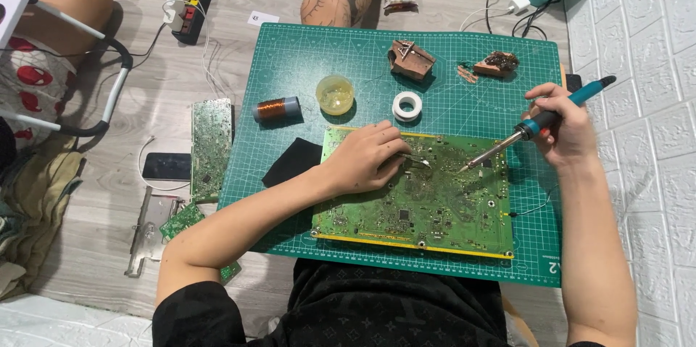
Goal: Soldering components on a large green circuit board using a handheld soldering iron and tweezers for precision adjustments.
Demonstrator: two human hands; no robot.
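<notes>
Green circuit board (428, 198), a stiff, light but fragile plate best gripped by its bare edges, lies flat at the cutting mat's (290, 64) 6 o'clock; left hand (362, 158) pinches tweezers (415, 160) onto it, while right hand (565, 126), fingers wrapped around the handle, angles a soldering iron (533, 128) from 3 o'clock.

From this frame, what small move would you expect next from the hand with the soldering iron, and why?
Probably lowering the soldering iron tip a touch toward the tweezers. The right hand angles it over the green circuit board, near the tweezer tips that the left hand holds there.
</notes>
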